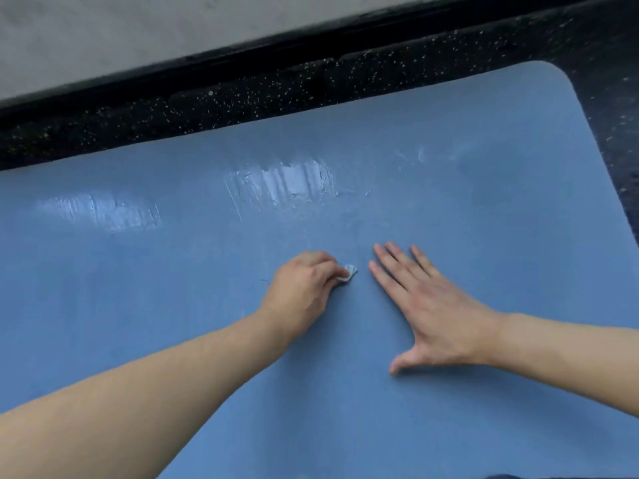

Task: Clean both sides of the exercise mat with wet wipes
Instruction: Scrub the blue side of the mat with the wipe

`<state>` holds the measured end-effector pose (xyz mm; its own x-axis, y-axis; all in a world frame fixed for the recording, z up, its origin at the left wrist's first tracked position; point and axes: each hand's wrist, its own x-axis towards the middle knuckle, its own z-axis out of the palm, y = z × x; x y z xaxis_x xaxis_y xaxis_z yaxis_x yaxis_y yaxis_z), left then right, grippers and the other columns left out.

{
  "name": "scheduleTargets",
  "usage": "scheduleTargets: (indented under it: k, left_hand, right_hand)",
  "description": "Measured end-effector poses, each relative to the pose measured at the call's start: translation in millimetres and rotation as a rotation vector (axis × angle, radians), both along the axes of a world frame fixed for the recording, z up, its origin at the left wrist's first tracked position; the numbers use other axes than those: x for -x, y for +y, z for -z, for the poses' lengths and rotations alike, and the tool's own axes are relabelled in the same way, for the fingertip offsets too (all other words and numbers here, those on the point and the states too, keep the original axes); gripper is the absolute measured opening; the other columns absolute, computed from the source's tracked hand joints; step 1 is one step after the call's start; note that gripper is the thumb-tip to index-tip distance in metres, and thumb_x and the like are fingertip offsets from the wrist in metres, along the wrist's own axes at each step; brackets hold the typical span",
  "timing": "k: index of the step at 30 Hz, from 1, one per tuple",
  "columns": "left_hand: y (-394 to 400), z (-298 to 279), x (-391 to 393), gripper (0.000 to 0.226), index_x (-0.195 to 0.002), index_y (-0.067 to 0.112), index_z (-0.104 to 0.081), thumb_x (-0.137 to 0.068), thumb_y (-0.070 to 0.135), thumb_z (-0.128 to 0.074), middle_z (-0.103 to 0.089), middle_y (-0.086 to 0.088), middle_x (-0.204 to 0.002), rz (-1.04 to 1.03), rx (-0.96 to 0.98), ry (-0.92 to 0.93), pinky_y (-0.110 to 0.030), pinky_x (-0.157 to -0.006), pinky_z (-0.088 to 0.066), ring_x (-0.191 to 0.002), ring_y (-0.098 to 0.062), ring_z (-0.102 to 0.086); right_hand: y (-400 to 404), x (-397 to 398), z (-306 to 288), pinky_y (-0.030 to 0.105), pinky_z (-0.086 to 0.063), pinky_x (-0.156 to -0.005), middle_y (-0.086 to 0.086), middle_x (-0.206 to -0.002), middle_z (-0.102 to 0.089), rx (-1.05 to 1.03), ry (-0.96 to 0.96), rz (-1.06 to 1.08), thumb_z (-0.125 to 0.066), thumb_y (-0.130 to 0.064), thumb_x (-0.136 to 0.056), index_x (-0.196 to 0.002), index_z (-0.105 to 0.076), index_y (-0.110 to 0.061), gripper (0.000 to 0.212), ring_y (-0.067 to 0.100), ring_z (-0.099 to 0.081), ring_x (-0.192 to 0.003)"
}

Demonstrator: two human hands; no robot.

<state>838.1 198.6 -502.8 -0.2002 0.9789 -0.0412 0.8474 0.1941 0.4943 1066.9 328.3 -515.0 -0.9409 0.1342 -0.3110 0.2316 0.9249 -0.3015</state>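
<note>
A blue exercise mat [449, 209] lies flat and fills most of the view, its rounded far right corner showing. Shiny wet streaks [287, 183] run across its far half. My left hand [301, 292] sits near the middle of the mat with fingers curled round a small crumpled white wet wipe [348, 273], of which only a corner pokes out. My right hand [425, 309] lies flat on the mat just to the right, fingers straight and spread, palm down.
Beyond the mat's far edge runs black speckled rubber flooring [242, 102]. Behind it, a black skirting strip [276, 46] meets a pale grey wall [121, 36]. The speckled floor also shows along the mat's right side.
</note>
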Motion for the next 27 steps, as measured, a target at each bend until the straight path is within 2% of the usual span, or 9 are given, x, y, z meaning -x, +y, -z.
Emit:
scheduleTargets:
  k: [3, 5, 8, 11, 14, 19, 22, 25, 27]
  left_hand:
    - [-44, -5, -29, 0.012, -0.094, 0.023, -0.077, -0.095, 0.025, -0.065, -0.071, 0.005, -0.097, 0.131, 0.064, -0.096, -0.032, -0.076, -0.054, -0.085, -0.021, -0.067]
    - [-50, -7, -34, 0.016, -0.094, 0.022, -0.078, -0.094, 0.026, -0.062, -0.07, 0.003, -0.095, 0.135, 0.093, -0.109, -0.034, -0.075, -0.057, -0.085, -0.021, -0.068]
    - [-45, -10, -31, 0.014, -0.095, 0.02, -0.078, -0.093, 0.023, -0.065, -0.069, 0.002, -0.094, -0.032, 0.069, -0.074, -0.033, -0.075, -0.056, -0.084, -0.022, -0.067]
    - [-66, -8, -49, 0.006, -0.094, 0.02, -0.078, -0.092, 0.018, -0.072, -0.069, 0.004, -0.093, -0.126, 0.058, -0.047, -0.031, -0.072, -0.054, -0.083, -0.019, -0.066]
    - [-113, -4, -88, 0.007, -0.097, 0.023, -0.075, -0.096, 0.024, -0.068, -0.068, 0.006, -0.098, 0.01, 0.111, -0.113, -0.033, -0.073, -0.054, -0.086, -0.021, -0.066]
    - [-168, -1, -135, 0.01, -0.101, 0.024, -0.073, -0.099, 0.019, -0.065, -0.061, 0.007, -0.098, 0.148, 0.134, -0.222, -0.034, -0.073, -0.052, -0.081, -0.02, -0.059]
    - [-180, -2, -144, 0.015, -0.104, 0.026, -0.071, -0.099, 0.016, -0.061, -0.055, 0.007, -0.094, 0.237, 0.159, -0.213, -0.034, -0.069, -0.051, -0.079, -0.018, -0.054]
    - [-189, -1, -147, 0.018, -0.11, 0.03, -0.066, -0.1, 0.018, -0.057, -0.053, 0.008, -0.094, 0.305, 0.171, -0.201, -0.037, -0.066, -0.053, -0.078, -0.018, -0.053]
    - [-187, -5, -143, 0.016, -0.109, 0.033, -0.066, -0.103, 0.024, -0.054, -0.056, 0.01, -0.095, 0.325, 0.142, -0.245, -0.033, -0.067, -0.053, -0.079, -0.015, -0.055]
  right_hand:
    - [-42, -20, -3, 0.057, -0.003, -0.128, 0.025, -0.174, 0.003, 0.001, -0.049, -0.042, -0.054, -0.101, -0.056, -0.165, -0.014, 0.002, 0.156, 0.038, 0.009, -0.162]
    - [-66, -32, -5, 0.059, -0.004, -0.128, 0.027, -0.173, 0.003, 0.004, -0.074, -0.08, -0.058, -0.099, -0.056, -0.165, -0.015, 0.004, 0.155, 0.04, 0.008, -0.162]
    - [-85, -51, -3, 0.059, -0.004, -0.128, 0.026, -0.173, 0.003, -0.026, -0.073, -0.135, -0.06, -0.095, -0.064, -0.165, -0.014, 0.003, 0.148, 0.041, 0.007, -0.162]
    - [-84, -62, -1, 0.058, -0.005, -0.13, 0.024, -0.174, 0.004, -0.042, -0.028, -0.174, -0.051, -0.094, -0.078, -0.167, -0.012, -0.002, 0.134, 0.04, 0.006, -0.162]
    - [-80, -68, 1, 0.059, -0.007, -0.13, 0.025, -0.174, 0.005, -0.044, 0.003, -0.209, -0.041, -0.093, -0.086, -0.167, -0.009, -0.003, 0.126, 0.04, 0.008, -0.162]
    - [-85, -86, 6, 0.066, -0.01, -0.128, 0.028, -0.173, 0.005, -0.025, 0.072, -0.294, -0.046, -0.078, -0.095, -0.168, -0.013, -0.007, 0.108, 0.043, 0.006, -0.161]
    - [-76, -90, 7, 0.069, -0.006, -0.126, 0.027, -0.173, 0.001, 0.037, 0.094, -0.432, -0.046, -0.071, -0.101, -0.168, -0.021, -0.011, 0.093, 0.041, 0.003, -0.162]
    - [-75, -95, 11, 0.068, -0.01, -0.126, 0.02, -0.175, -0.008, 0.126, 0.169, -0.598, -0.046, -0.057, -0.108, -0.164, -0.035, -0.015, 0.071, 0.037, -0.003, -0.163]
    - [-73, -95, 13, 0.064, -0.014, -0.127, 0.015, -0.175, -0.017, 0.17, 0.253, -0.591, -0.049, -0.05, -0.109, -0.16, -0.044, -0.018, 0.06, 0.033, -0.009, -0.163]
